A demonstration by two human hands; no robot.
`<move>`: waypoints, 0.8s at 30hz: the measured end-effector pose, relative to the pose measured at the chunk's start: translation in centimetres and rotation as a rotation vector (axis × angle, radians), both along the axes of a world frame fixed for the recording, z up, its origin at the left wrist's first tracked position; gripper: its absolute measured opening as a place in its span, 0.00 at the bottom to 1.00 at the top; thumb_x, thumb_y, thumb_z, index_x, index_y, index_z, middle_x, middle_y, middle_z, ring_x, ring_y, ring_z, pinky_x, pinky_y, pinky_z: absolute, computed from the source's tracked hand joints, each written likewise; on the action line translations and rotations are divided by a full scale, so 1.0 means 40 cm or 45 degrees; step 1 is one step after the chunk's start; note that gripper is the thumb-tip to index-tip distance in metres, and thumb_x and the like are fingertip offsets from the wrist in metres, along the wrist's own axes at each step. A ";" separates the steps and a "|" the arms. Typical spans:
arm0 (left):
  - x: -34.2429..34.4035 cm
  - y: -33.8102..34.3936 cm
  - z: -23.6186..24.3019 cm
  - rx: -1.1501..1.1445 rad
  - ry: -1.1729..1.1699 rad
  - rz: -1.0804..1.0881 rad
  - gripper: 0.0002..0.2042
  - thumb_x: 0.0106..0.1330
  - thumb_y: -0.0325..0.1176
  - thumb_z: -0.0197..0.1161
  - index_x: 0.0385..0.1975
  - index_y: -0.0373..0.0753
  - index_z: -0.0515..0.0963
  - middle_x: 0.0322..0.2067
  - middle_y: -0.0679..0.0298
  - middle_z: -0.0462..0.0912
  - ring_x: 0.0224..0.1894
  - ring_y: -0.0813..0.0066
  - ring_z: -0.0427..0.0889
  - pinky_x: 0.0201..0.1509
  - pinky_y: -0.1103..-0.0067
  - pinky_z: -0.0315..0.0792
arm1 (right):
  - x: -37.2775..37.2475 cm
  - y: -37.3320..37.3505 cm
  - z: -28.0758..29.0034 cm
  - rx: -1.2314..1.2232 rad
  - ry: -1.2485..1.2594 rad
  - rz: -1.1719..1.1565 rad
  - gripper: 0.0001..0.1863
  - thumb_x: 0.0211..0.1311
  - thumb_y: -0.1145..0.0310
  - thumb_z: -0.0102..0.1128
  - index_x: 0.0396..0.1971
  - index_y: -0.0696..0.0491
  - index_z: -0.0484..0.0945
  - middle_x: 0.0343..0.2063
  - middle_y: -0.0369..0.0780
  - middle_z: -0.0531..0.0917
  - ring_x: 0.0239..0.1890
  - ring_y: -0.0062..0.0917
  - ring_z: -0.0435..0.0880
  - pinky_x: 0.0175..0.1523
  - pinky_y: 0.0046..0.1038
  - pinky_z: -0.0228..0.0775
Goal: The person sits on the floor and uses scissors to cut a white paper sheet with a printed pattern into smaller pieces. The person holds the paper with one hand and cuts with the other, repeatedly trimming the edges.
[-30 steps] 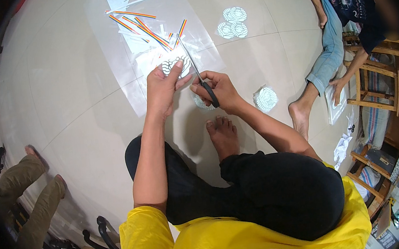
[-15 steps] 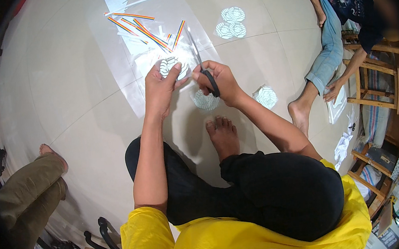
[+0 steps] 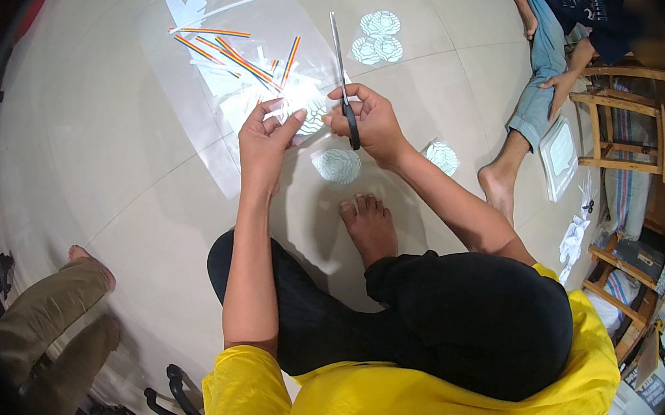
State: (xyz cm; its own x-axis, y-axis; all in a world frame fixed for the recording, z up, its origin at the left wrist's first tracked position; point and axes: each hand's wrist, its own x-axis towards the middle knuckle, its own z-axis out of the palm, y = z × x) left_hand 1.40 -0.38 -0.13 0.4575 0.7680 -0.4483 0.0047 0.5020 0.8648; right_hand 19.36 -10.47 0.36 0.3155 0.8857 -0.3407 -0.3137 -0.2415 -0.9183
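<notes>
My left hand (image 3: 266,144) pinches a paper cutout (image 3: 312,114) with a dark wavy line pattern between thumb and fingers. Bright glare hides part of its outline. Just to the right, my right hand (image 3: 373,127) grips a pair of scissors (image 3: 338,57) with black handles. The blades point away from me and look closed, apart from the cutout. Beneath both hands lies a patterned round cutout (image 3: 337,166) on the floor, near my bare foot. Another one (image 3: 442,158) lies right of my right wrist.
A transparent plastic sheet (image 3: 181,102) ahead carries rainbow-striped strips (image 3: 289,59) and white paper scraps (image 3: 187,13). Several patterned cutouts (image 3: 379,36) lie right of it. One person (image 3: 548,54) sits at the right by a wooden chair (image 3: 618,131); another person's legs (image 3: 61,310) are at left.
The scissors have swung more upright, and my right hand has shifted slightly right. The cutout has turned in my left hand. The right-hand person's hand has moved from the white stack to their leg.
</notes>
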 end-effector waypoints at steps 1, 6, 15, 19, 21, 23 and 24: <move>0.012 -0.003 0.011 -0.044 -0.065 0.071 0.19 0.71 0.32 0.73 0.57 0.30 0.79 0.35 0.65 0.87 0.32 0.83 0.83 0.32 0.84 0.77 | -0.005 -0.003 0.001 0.021 0.037 -0.012 0.26 0.64 0.73 0.77 0.57 0.61 0.73 0.34 0.36 0.87 0.37 0.14 0.84 0.42 0.17 0.75; 0.017 -0.008 0.017 -0.263 -0.236 0.012 0.18 0.75 0.34 0.69 0.57 0.31 0.77 0.38 0.65 0.87 0.36 0.82 0.85 0.38 0.82 0.82 | -0.040 0.003 0.011 0.067 0.066 -0.097 0.24 0.65 0.74 0.76 0.55 0.61 0.74 0.33 0.37 0.88 0.35 0.15 0.85 0.41 0.18 0.77; 0.009 0.009 0.023 -0.098 -0.230 0.087 0.19 0.78 0.32 0.64 0.61 0.27 0.72 0.48 0.59 0.87 0.47 0.69 0.90 0.52 0.76 0.88 | -0.070 -0.088 -0.034 -0.185 -0.036 0.027 0.23 0.65 0.70 0.77 0.55 0.58 0.76 0.31 0.38 0.88 0.30 0.15 0.85 0.38 0.19 0.78; 0.011 0.005 0.026 -0.119 -0.214 0.176 0.19 0.78 0.30 0.63 0.62 0.26 0.71 0.50 0.56 0.86 0.48 0.66 0.90 0.53 0.74 0.88 | -0.093 -0.142 -0.030 -0.286 0.065 0.122 0.22 0.65 0.64 0.78 0.53 0.57 0.78 0.29 0.36 0.87 0.29 0.15 0.83 0.35 0.20 0.74; 0.009 0.009 0.025 -0.078 -0.236 0.133 0.20 0.77 0.29 0.64 0.62 0.26 0.71 0.51 0.55 0.87 0.49 0.65 0.90 0.54 0.74 0.88 | -0.097 -0.159 -0.035 -0.268 0.071 0.165 0.22 0.65 0.63 0.78 0.52 0.57 0.79 0.29 0.35 0.86 0.30 0.15 0.82 0.34 0.20 0.72; 0.008 0.009 0.027 -0.052 -0.248 0.108 0.20 0.76 0.28 0.65 0.62 0.26 0.71 0.51 0.55 0.87 0.50 0.65 0.90 0.54 0.74 0.88 | -0.105 -0.160 -0.032 -0.247 0.063 0.185 0.21 0.66 0.63 0.77 0.51 0.57 0.79 0.28 0.34 0.86 0.28 0.14 0.80 0.33 0.19 0.70; 0.009 0.007 0.028 -0.045 -0.251 0.103 0.20 0.76 0.27 0.65 0.62 0.27 0.71 0.51 0.55 0.87 0.50 0.65 0.90 0.55 0.74 0.87 | -0.105 -0.159 -0.029 -0.257 0.059 0.181 0.21 0.66 0.63 0.77 0.51 0.57 0.79 0.28 0.34 0.86 0.28 0.14 0.80 0.33 0.19 0.71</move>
